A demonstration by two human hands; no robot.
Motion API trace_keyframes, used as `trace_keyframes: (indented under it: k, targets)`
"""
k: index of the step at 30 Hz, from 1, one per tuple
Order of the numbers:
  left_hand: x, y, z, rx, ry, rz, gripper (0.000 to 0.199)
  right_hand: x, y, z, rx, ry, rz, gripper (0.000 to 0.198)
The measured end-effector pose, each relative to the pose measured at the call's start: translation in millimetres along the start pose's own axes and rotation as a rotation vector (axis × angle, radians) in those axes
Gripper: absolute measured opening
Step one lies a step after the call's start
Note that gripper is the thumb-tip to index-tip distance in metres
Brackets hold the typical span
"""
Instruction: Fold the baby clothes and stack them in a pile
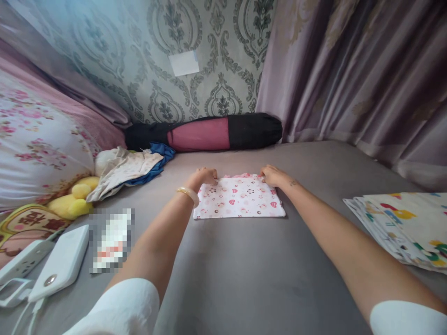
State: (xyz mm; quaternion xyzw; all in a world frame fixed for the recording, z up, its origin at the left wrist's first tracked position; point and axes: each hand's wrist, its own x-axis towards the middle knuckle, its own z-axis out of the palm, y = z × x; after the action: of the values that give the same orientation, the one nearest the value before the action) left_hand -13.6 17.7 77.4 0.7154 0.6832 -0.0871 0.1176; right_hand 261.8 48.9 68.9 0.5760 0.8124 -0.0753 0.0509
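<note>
A folded white cloth printed with pink hearts and small cartoon figures lies flat on the grey bed sheet. A pink ruffled edge shows along its far side. At the cloth's far left corner is my left hand, its fingers closed on the fabric; a pale bangle circles that wrist. My right hand pinches the far right corner the same way. The fingertips of both hands are partly hidden, and the garment's kind cannot be made out.
On the right is a stack of folded printed cloths. To the left lie a crumpled cloth pile, a yellow plush toy, a white power bank with cables and a power strip. A black and pink roll lies along the wall.
</note>
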Motion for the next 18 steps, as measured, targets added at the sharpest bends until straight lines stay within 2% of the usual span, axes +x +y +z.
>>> trace_keyframes:
  k: [4, 6, 11, 18]
  targets:
    - [6.6, -2.2, -12.9, 0.008, -0.214, 0.022, 0.044, 7.2, 1.0, -1.9, -0.022, -0.061, 0.007, 0.037]
    - [7.3, -3.1, -15.5, 0.012, -0.26, 0.029, 0.046, 11.2, 2.1, -1.5, -0.029, -0.093, 0.018, 0.034]
    - [3.6, -6.2, -12.0, 0.011, -0.216, 0.019, 0.048, 13.7, 3.9, 1.9, -0.039, -0.095, 0.034, 0.031]
    - [-16.9, -1.5, -0.3, 0.005, -0.025, 0.009, 0.04, -5.8, 3.7, 9.8, -0.018, 0.044, -0.017, 0.029]
